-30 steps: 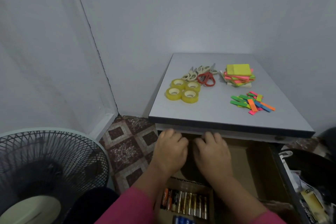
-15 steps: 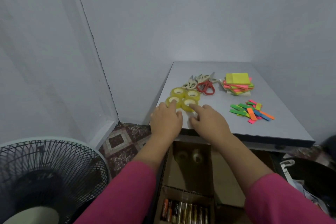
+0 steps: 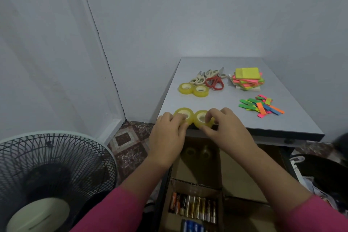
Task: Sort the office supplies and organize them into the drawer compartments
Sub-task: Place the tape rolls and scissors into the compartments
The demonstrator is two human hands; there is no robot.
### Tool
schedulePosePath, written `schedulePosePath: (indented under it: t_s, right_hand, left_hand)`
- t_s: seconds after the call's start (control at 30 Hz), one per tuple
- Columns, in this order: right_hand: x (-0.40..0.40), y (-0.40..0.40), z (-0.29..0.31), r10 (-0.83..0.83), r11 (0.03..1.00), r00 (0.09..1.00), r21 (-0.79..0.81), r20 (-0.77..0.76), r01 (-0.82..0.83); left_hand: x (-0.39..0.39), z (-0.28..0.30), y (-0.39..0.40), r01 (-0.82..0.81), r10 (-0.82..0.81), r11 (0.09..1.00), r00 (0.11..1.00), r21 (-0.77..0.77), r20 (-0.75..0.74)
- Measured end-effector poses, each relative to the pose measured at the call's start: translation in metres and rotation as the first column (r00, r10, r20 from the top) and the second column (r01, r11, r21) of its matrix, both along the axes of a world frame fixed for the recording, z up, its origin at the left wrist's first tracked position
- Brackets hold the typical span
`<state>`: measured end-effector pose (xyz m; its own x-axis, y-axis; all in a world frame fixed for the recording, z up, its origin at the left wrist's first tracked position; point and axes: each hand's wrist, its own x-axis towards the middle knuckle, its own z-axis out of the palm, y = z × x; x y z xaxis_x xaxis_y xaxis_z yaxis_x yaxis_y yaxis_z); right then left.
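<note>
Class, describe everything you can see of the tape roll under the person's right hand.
The right tape roll is a yellowish translucent ring with a pale core. It lies flat at the table's front edge, above the open drawer, touching a matching roll on its left. The right hand pinches it, fingertips in its hole and round its rim.

Dim, flat, bluish indoor light; the far wall (image 3: 207, 15) glows softly above the bench (image 3: 293, 118). The open drawer (image 3: 243, 179) lies in shadow. Wide-angle bending at the edges, slight softness throughout.
</note>
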<state>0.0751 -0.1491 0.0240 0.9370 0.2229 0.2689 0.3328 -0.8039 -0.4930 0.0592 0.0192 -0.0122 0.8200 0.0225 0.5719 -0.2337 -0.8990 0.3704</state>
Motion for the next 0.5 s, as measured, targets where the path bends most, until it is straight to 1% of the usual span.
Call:
schedulePosePath:
  t_s: [0.1, 0.17, 0.2, 0.27, 0.33, 0.43, 0.5]
  right_hand:
    - [-0.023, -0.01, -0.006, 0.025, 0.999, 1.0, -0.037, 0.01, -0.024]
    - [-0.039, -0.016, -0.014, 0.022, 0.996, 1.0, -0.084, 0.005, -0.022]
    - [-0.045, -0.018, -0.019, 0.021, 0.993, 1.0, -0.117, -0.009, -0.022]
    - [-0.053, -0.021, -0.032, 0.021, 0.983, 0.997, -0.178, -0.068, -0.033]
    - [-0.055, -0.021, -0.045, 0.024, 0.97, 0.991, -0.236, -0.133, -0.055]
    - [-0.049, -0.015, -0.061, 0.024, 0.939, 0.984, -0.334, -0.175, -0.082]
    - [-0.042, -0.008, -0.068, 0.013, 0.916, 0.985, -0.393, -0.175, -0.082]
  left_hand:
    - [-0.023, -0.014, 0.006, 0.08, -0.082, 0.997, 0.985, 0.015, 0.154]
    - [-0.036, -0.024, 0.009, 0.136, -0.147, 0.989, 0.97, 0.065, 0.195]
    - [-0.041, -0.029, 0.01, 0.153, -0.17, 0.983, 0.968, 0.102, 0.183]
    - [-0.044, -0.04, 0.012, 0.151, -0.169, 0.973, 0.981, 0.173, 0.092]
    - [-0.038, -0.048, 0.01, 0.123, -0.118, 0.959, 0.992, 0.256, -0.037]
    - [-0.027, -0.048, 0.001, 0.17, -0.072, 0.871, 0.972, 0.462, -0.222]
    - [-0.022, -0.049, -0.004, 0.232, -0.038, 0.808, 0.938, 0.542, -0.345]
